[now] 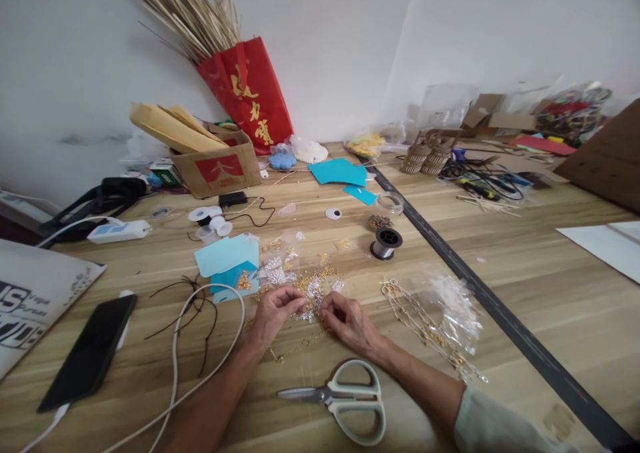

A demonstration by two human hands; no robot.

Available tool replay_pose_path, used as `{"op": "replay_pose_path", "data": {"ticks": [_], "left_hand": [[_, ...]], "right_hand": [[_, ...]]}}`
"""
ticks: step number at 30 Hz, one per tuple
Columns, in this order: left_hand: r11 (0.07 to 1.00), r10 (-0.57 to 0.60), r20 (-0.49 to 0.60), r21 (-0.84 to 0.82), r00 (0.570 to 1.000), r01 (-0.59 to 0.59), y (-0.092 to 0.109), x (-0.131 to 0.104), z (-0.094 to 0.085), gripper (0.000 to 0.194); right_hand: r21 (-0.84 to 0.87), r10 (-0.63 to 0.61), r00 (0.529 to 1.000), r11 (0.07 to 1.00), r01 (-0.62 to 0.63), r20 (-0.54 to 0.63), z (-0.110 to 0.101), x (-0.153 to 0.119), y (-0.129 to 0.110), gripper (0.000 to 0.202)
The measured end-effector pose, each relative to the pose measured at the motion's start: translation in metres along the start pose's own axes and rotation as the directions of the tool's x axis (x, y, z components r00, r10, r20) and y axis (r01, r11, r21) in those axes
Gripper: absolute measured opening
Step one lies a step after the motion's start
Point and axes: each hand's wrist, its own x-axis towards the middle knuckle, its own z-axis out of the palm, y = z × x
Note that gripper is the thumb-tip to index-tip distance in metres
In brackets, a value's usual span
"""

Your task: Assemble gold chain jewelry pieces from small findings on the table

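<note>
My left hand (277, 311) and my right hand (351, 321) are close together over a heap of gold and clear beads (314, 286). Both hands have thumb and fingers pinched together. Whatever sits between the fingertips is too small to make out. A thin gold chain (281, 357) lies on the table just below the hands, one end running up toward my right fingers. Scissors with pale handles (357, 399) rest in front of my right forearm, blades pointing left. Small bags of pearly beads (274, 271) lie beyond my left hand.
Finished-looking gold chains (425, 326) and clear plastic bags (457, 309) lie at right. A wire spool (385, 243) stands beyond my hands. Blue cards (225, 256), a white cable (175, 346) and a phone (90, 349) are at left. A cardboard box (220, 166) stands farther back.
</note>
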Motion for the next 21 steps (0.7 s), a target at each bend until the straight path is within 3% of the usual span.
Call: {"op": "replay_pose_path", "data": {"ticks": [7,14,21], "left_hand": [[0.996,-0.043,0.022,-0.079,0.999,0.045,-0.011,0.003,-0.002,0.027],[0.992,-0.018,0.000,-0.121,1.000,0.018,-0.010,0.002,-0.001,0.030],[0.999,-0.007,0.005,-0.048,1.000,0.007,-0.007,0.001,0.000,0.022]], "right_hand": [[0.005,0.015,1.000,1.000,-0.015,0.003,-0.001,0.000,-0.002,0.009],[0.002,0.002,1.000,1.000,-0.002,-0.007,0.000,0.000,-0.001,0.012],[-0.013,-0.004,1.000,1.000,0.004,-0.009,0.000,0.001,-0.002,0.012]]}}
